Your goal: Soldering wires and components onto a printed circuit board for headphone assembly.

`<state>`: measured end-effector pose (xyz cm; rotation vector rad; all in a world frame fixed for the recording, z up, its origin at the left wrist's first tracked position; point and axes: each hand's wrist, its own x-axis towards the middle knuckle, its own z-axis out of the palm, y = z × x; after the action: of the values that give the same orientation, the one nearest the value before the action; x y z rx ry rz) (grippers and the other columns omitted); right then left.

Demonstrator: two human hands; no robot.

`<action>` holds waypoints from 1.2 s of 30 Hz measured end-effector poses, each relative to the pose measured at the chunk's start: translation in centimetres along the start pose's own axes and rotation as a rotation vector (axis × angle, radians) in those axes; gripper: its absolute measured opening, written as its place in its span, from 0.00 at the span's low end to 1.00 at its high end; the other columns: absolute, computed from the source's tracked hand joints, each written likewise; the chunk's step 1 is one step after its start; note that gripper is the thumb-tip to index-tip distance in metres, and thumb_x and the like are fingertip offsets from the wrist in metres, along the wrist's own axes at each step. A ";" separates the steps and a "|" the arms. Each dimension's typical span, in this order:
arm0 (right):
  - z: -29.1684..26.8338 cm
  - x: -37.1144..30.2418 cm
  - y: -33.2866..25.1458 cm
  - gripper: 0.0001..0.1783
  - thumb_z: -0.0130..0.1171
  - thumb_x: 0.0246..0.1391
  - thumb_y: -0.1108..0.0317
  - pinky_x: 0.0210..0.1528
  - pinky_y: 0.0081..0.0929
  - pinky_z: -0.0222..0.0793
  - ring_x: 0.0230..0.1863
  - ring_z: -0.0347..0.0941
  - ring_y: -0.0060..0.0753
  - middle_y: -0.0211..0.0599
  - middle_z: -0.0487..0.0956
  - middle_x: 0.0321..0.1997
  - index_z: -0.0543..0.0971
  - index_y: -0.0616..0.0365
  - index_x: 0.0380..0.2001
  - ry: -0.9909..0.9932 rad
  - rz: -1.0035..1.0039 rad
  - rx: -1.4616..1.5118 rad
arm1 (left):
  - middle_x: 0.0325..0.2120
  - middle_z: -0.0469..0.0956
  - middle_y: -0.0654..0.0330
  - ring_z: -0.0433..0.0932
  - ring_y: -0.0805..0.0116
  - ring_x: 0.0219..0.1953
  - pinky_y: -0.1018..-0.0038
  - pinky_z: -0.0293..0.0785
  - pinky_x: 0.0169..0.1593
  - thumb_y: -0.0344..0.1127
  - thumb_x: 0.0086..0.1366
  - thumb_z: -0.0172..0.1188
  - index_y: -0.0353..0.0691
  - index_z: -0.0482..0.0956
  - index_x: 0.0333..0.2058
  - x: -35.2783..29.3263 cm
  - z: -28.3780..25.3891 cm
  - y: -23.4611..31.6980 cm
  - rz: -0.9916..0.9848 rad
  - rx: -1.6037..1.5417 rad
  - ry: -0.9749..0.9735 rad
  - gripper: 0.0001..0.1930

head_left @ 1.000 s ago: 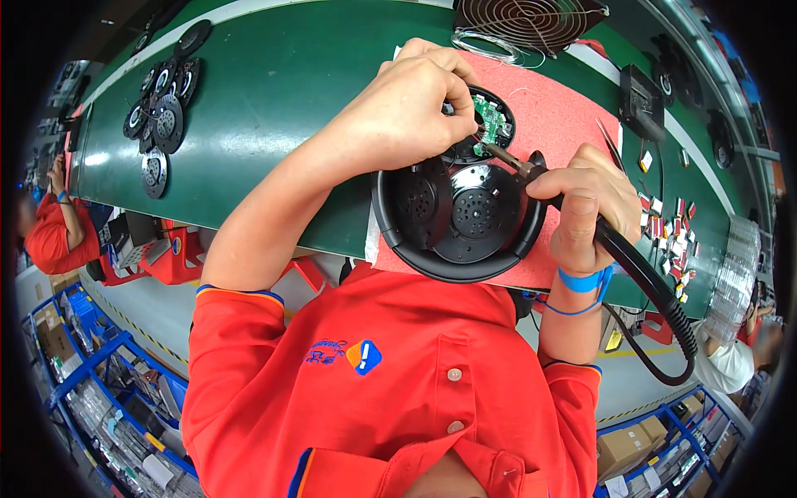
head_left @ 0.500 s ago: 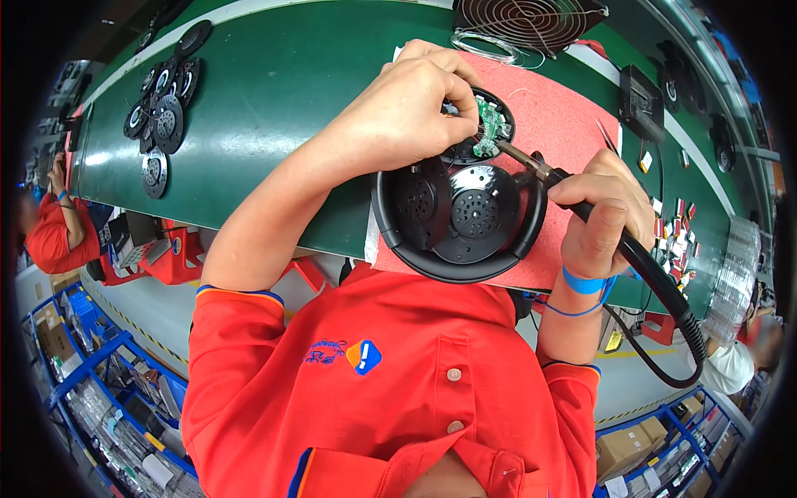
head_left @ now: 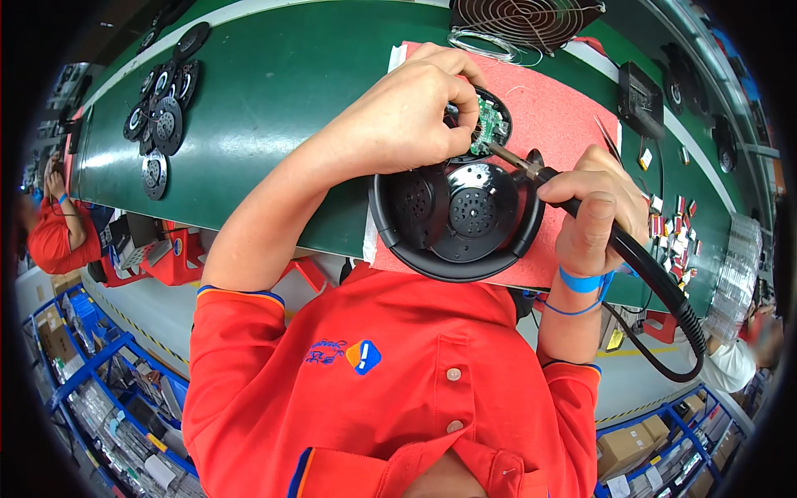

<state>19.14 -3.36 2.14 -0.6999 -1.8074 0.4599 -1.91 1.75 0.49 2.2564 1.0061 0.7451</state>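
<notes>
R hand [head_left: 602, 207] has its grip clamped round a soldering iron [head_left: 531, 170], thumb & index along the dark handle, metal end angled up-left to the lower edge of a green circuit board [head_left: 490, 124]; can't tell if tip touches. Board sits in a round black earcup [head_left: 509, 116] on the pink mat [head_left: 564, 100], top of the headset. L hand [head_left: 415, 108] arches over the earcup's L side, thumb & index bent in at the board's edge; can't tell whether that grip is pinched on a wire, detail too small. Just below, black headband [head_left: 455, 271] curves round two perforated discs [head_left: 473, 214], nearer the person. Mat lies on green counter [head_left: 274, 91]. Far side: fan w/ wire guard [head_left: 527, 17], wire coil [head_left: 481, 46] just beside it. Pile of black speaker discs [head_left: 168, 124] well off to L. On R, tweezers [head_left: 608, 141] near mat edge, black box [head_left: 641, 100] beyond, small red-&-white pieces [head_left: 681, 241] scattered, then clear plastic trays [head_left: 735, 266].
</notes>
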 end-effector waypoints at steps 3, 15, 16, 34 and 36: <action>-0.1 0.1 -0.1 0.17 0.53 0.56 0.64 0.18 0.23 0.57 0.14 0.63 0.27 0.34 0.77 0.17 0.78 0.62 0.17 -0.023 0.002 -0.007 | 0.43 0.74 0.55 0.69 0.57 0.48 0.68 0.68 0.48 0.27 0.45 0.60 0.36 0.76 0.20 0.0 0.0 -0.1 0.000 -0.018 -0.009 0.02; 0.6 0.2 -0.6 0.21 0.50 0.58 0.59 0.18 0.24 0.54 0.15 0.62 0.27 0.33 0.74 0.15 0.77 0.62 0.17 -0.059 0.052 -0.073 | 0.43 0.74 0.55 0.68 0.58 0.49 0.70 0.68 0.48 0.27 0.46 0.59 0.35 0.77 0.21 0.0 0.0 0.0 -0.010 0.009 -0.008 0.02; 0.7 0.2 -0.7 0.26 0.45 0.61 0.55 0.18 0.24 0.50 0.15 0.60 0.25 0.33 0.72 0.14 0.75 0.64 0.16 -0.048 0.056 -0.100 | 0.44 0.74 0.56 0.68 0.58 0.50 0.70 0.69 0.48 0.27 0.46 0.59 0.35 0.77 0.21 0.0 0.0 0.0 -0.017 0.006 -0.007 0.02; 0.8 0.3 -0.6 0.26 0.45 0.62 0.57 0.18 0.24 0.49 0.16 0.59 0.25 0.34 0.72 0.14 0.75 0.64 0.17 -0.060 0.029 -0.088 | 0.44 0.74 0.56 0.68 0.60 0.49 0.72 0.71 0.44 0.26 0.47 0.60 0.34 0.76 0.20 0.0 0.2 0.0 -0.007 0.025 0.002 0.02; 0.3 0.1 -0.4 0.21 0.50 0.59 0.60 0.18 0.24 0.54 0.15 0.62 0.26 0.33 0.73 0.15 0.76 0.62 0.17 -0.043 0.006 -0.059 | 0.41 0.75 0.55 0.69 0.57 0.47 0.69 0.69 0.47 0.28 0.45 0.60 0.34 0.77 0.18 0.1 0.4 -0.3 0.008 0.011 0.028 0.03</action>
<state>18.74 -3.57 2.30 -0.7416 -1.8663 0.4303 -1.71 1.82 0.04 2.2663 1.0178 0.7785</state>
